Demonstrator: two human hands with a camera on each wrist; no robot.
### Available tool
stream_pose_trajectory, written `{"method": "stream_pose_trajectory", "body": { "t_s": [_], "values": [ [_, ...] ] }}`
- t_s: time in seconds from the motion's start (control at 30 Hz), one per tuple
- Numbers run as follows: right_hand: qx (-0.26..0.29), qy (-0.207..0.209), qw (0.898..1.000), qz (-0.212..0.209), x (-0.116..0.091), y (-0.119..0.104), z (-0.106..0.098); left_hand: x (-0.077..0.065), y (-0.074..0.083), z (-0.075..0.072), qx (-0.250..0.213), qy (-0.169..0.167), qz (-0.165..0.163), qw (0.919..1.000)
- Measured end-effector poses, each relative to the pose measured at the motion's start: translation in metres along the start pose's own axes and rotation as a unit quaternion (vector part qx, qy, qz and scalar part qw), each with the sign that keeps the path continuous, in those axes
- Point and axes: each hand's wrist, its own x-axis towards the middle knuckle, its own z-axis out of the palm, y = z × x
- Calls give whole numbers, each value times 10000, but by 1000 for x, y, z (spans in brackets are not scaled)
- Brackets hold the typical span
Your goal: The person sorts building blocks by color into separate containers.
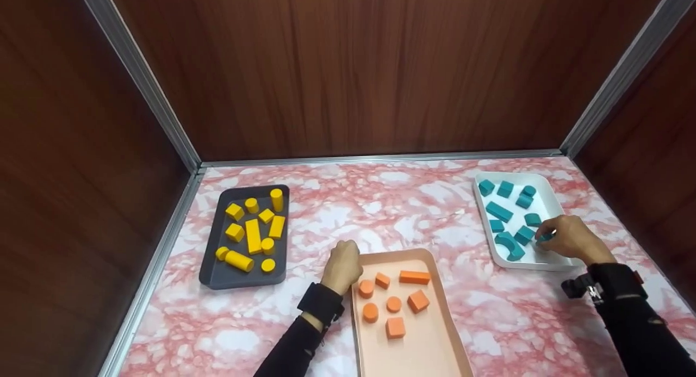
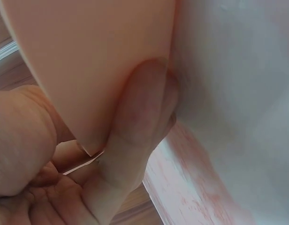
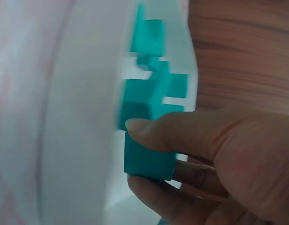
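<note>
My left hand [image 1: 342, 267] grips the far left corner of a peach tray [image 1: 446, 317]. In the left wrist view the thumb and fingers lie on both sides of the tray wall [image 2: 97, 56]. Several orange blocks, among them a cube [image 1: 396, 328] and a long bar [image 1: 414, 277], lie in that tray. Over the near right part of a white tray [image 1: 549, 197], my right hand [image 1: 568, 238] pinches a teal block [image 3: 149, 159] between thumb and fingers. Other teal blocks, including a bar [image 1: 499, 211] and an arch [image 1: 505, 241], lie around it in the white tray.
At the left stands a dark grey tray [image 1: 212, 273] holding several yellow blocks [image 1: 253, 236]. All three trays sit on a table with a pink and white marbled top [image 1: 337, 203]. Brown wood-grain panels [image 1: 348, 78] with metal edging enclose the back and sides.
</note>
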Motion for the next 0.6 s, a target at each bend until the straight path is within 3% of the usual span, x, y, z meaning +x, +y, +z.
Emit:
{"method": "stream_pose_trajectory", "body": {
  "t_s": [0.3,0.6],
  "values": [
    [25,-163,9996,225,-2,6,13,5,2,1,78,-65,-70,9999],
    [78,47,9998,158,-8,6,18,10,2,-1,-41,-231,-126,9996]
  ]
}}
